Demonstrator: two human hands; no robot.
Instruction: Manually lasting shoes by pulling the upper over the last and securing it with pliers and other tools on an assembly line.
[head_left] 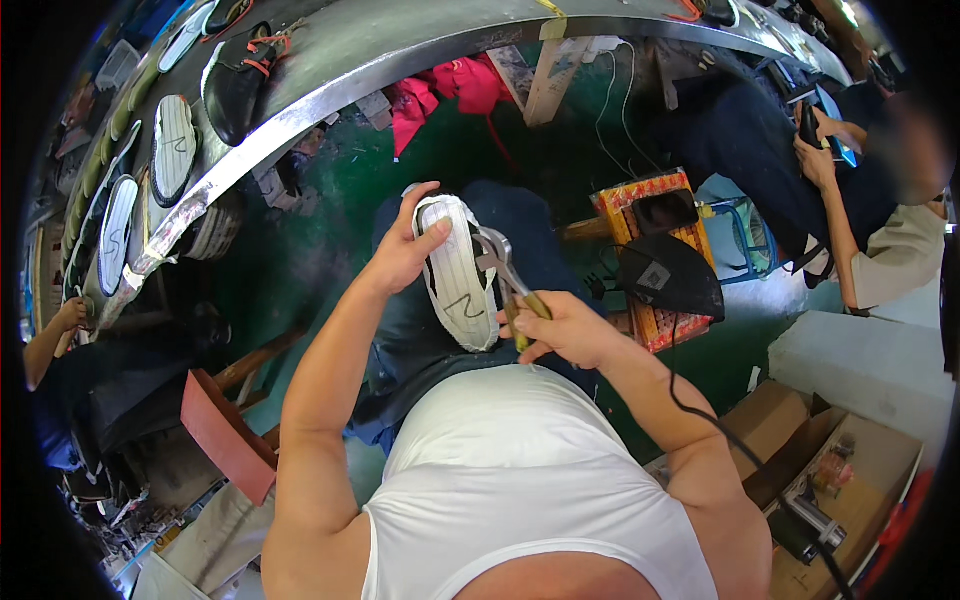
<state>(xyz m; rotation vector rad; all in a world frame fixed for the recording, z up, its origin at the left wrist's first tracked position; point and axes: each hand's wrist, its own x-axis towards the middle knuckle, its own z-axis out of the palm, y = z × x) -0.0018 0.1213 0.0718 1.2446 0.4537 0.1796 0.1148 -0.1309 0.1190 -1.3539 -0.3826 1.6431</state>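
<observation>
A shoe (456,285) lies sole up over my lap, its white underside marked with a dark scrawl and its dark upper folded over round the edge. Wrapped round the upper end of it is my left hand (408,245), with the thumb pressed on the white sole. My right hand (563,328) grips the yellowish handles of metal pincers (506,268). Their jaws meet the right edge of the shoe, near its upper half. Whether the jaws pinch the upper material is too small to tell.
A metal-edged bench (350,88) curves across the front, bearing a black shoe (236,88) and several white-soled ones. Right of my knees stands an orange crate (690,225) with a dark bag (668,277) on it. A co-worker (880,200) sits far right; a cardboard box (865,480) stands lower right.
</observation>
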